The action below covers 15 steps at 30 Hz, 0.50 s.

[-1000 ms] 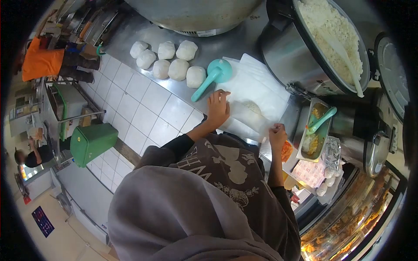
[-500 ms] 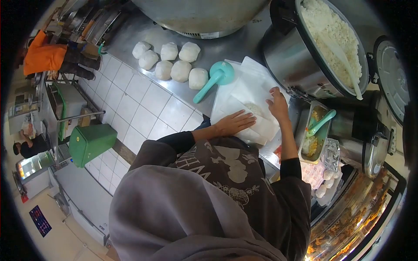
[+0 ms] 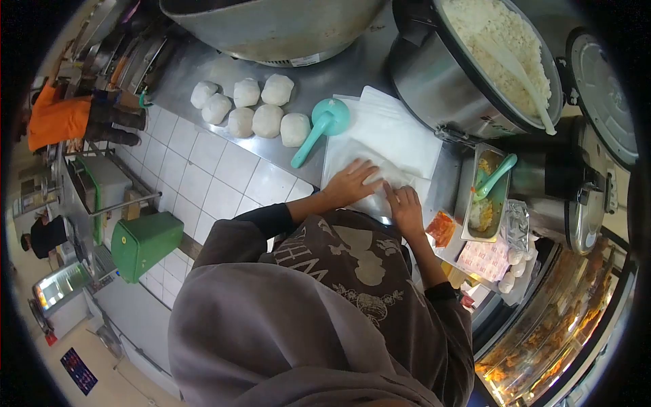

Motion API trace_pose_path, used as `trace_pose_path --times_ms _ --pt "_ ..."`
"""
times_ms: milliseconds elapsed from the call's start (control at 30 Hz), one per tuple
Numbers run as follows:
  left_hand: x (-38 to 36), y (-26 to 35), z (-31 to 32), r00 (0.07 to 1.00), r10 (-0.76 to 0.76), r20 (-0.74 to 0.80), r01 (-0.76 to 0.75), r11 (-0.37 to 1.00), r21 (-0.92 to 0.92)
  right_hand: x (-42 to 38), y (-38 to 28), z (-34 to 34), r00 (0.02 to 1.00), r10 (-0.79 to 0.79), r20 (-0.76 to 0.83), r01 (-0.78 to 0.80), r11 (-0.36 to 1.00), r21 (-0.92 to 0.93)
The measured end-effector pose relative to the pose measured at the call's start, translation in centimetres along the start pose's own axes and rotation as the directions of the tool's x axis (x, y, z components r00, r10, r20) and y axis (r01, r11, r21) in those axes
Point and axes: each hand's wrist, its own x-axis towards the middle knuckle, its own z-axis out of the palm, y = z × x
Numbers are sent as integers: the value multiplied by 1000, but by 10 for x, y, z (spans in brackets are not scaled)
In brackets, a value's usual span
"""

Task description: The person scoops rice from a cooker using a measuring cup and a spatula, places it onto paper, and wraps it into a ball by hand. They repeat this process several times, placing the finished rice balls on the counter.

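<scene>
My left hand (image 3: 350,184) and my right hand (image 3: 406,207) are close together on a sheet of white paper (image 3: 369,161) near the counter's front edge. Both hands have their fingers bent onto the folded paper, holding it down; what lies beneath it is covered. More white sheets (image 3: 400,129) lie flat behind the hands. A turquoise ladle (image 3: 331,117) rests at their left edge. Several round white paper-wrapped bundles (image 3: 268,121) stand in two rows farther left.
A large cooker of rice (image 3: 502,57) with a pale spatula stands at the back right. Nearer is a metal tray (image 3: 485,215) with food and a turquoise spoon. A big pot (image 3: 278,30) is at the back. One person in orange (image 3: 61,120) stands far left.
My right hand has come down and in toward my left hand, and my left hand has moved up onto the paper. The paper is now folded over. The view has shifted slightly.
</scene>
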Motion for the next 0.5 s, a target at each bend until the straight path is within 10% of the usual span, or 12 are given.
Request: trace_pose_path --times_ms 267,367,433,500 --pt "-18 -47 9 990 131 50 -134 989 55 -34 22 28 941 286 -181 -222 925 307" --pt "10 -50 2 953 -14 303 70 982 -176 -19 31 25 900 396 -182 -288 853 435" --pt "34 -50 -4 716 -343 607 483 872 -76 -13 39 33 846 533 16 -491 766 415" --pt "42 -54 8 789 -377 485 433 902 -2 2 42 34 737 672 67 -615 626 479"
